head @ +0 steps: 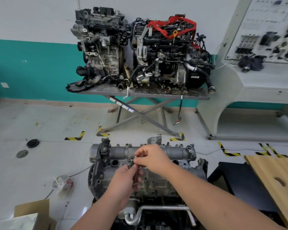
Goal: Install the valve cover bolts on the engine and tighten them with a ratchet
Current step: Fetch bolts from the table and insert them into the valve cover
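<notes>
Early stage, we judge: our left hand (123,180) grips a bunch of dark steel valve cover bolts (135,178); our right hand (150,157) pinches one just above it, over the grey cast-aluminium engine w/ valve cover (173,152); no bolts visibly seated; no ratchet seen; tightening all left.

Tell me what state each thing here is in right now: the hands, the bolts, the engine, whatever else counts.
Left hand: holds a bunch of bolts upright over the engine.
Right hand: pinches a single bolt at the fingertips.
Engine: top facing up, several bolt holes unfilled.
Cardboard box: open, on the floor.
Two engines on the table: standing, untouched.
</notes>
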Demonstrator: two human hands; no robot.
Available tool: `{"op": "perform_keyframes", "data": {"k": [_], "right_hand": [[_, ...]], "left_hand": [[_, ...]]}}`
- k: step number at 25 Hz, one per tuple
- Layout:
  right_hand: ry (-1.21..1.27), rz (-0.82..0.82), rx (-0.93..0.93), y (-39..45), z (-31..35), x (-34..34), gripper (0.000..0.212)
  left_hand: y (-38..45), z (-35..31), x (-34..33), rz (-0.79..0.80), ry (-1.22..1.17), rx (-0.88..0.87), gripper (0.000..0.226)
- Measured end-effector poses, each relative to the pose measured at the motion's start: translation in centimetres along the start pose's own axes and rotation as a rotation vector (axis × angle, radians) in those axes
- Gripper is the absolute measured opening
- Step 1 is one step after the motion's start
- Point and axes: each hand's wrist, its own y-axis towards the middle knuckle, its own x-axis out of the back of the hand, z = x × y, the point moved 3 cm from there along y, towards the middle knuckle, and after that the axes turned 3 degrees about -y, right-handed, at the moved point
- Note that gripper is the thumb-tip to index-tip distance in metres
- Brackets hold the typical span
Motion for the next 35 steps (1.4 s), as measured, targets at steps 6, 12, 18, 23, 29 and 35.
{"op": "perform_keyframes", "data": {"k": [6, 12, 18, 23, 29, 35], "right_hand": [[0.169, -0.114, -0.118, 0.7, -2.5, 6.1, 0.020], [-0.127, -0.560, -0.187, 3.4, -6.1, 14.1, 0.010], [-0.267, -0.492, -0.074, 5.7, -7.7, 11.0, 0.010], [-0.356, -0.409, -0.054, 6.5, -8.7, 9.3, 0.011], [-0.719, -0.189, 0.117, 6.7, -9.0, 7.9, 0.017], [-0.789, 0.003, 0.007, 6.9, -9.8, 7.9, 0.035]], "left_hand": [[1.7, -1.4, -2.0, 0.053, -0.075, 0.048, 0.019], [3.4, -2.3, 0.1, -0.077, -0.197, 0.057, 0.020], [4.2, -1.5, 0.8, -0.094, -0.207, 0.062, 0.027], [4.4, -1.5, 1.6, -0.099, -0.228, 0.062, 0.027], [4.3, -1.6, 1.9, -0.091, -0.250, 0.065, 0.026], [4.4, -1.7, 1.6, -0.055, -0.214, 0.060, 0.024]]}}
